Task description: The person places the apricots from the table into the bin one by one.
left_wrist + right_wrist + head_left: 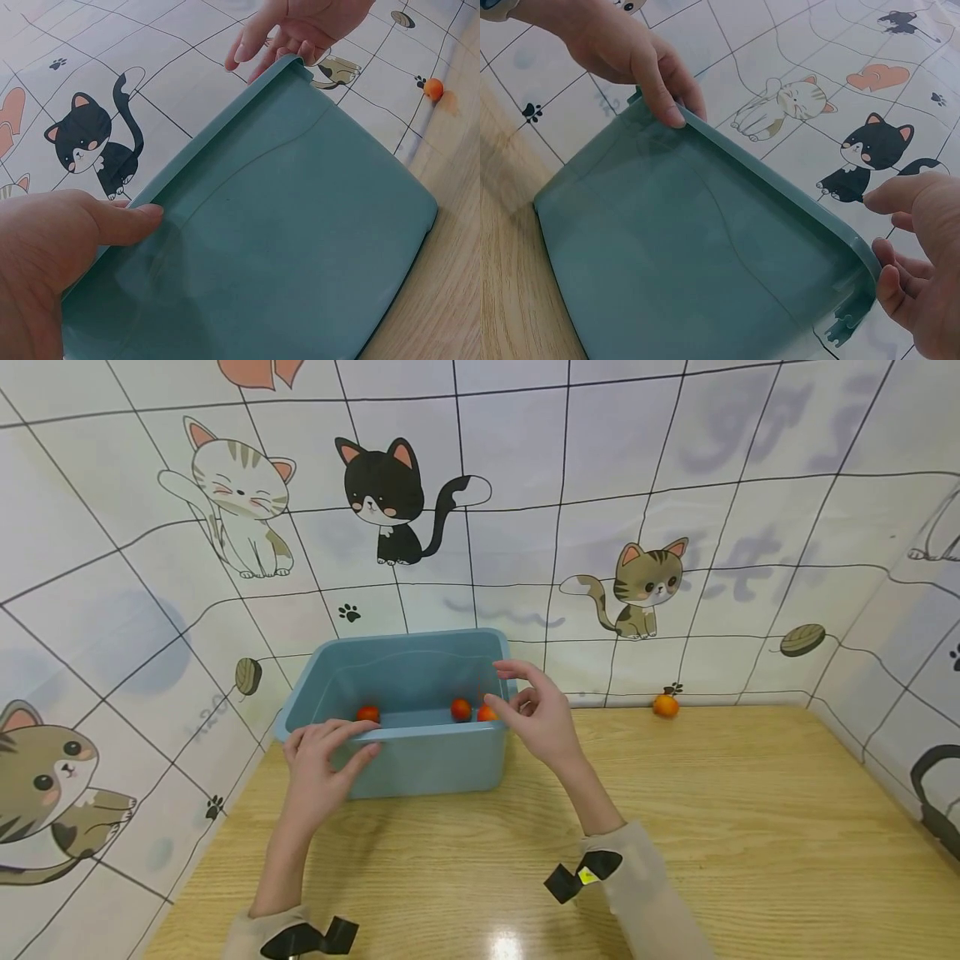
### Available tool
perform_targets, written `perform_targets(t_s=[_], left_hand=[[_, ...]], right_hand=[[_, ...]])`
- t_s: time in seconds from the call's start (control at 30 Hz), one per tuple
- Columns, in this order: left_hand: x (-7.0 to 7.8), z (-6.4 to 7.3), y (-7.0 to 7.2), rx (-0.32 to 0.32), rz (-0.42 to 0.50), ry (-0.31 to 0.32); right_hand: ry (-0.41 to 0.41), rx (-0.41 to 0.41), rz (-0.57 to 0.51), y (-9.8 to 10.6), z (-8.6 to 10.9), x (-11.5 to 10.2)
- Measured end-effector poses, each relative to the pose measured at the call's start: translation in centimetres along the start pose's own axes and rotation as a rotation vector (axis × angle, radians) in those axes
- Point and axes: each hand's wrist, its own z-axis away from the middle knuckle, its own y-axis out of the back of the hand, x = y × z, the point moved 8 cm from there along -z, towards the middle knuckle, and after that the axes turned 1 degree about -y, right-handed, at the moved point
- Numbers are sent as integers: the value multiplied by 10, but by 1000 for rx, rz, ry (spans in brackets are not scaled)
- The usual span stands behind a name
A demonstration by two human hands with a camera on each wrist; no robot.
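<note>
A blue-green plastic bin (427, 768) stands on the table near the back wall. My left hand (318, 768) grips its front rim toward the left corner, the thumb (139, 223) outside and the other fingers over the edge. At the bin's right end, my right hand (542, 718) has its fingers loosely bent against the rim corner (868, 259), while its thumb stands apart from them. Inside the bin lie small round orange-red fruits: one (367, 714) at the left, another (461, 710) right of the middle, and a third (486, 714) partly hidden by the right thumb.
A small orange fruit (665, 705) sits on the wooden table (720, 827) against the back wall, right of the bin. A cloth printed with cats and grid lines (517, 552) covers the walls. A black looped object (933, 802) shows at the right edge.
</note>
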Motion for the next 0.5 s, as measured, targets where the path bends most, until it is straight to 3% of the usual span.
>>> perform_targets(t_s=[0.5], left_hand=[[-1,0,-1,2,-3,1]], right_hand=[[35,-7,17,-1,1,-2]])
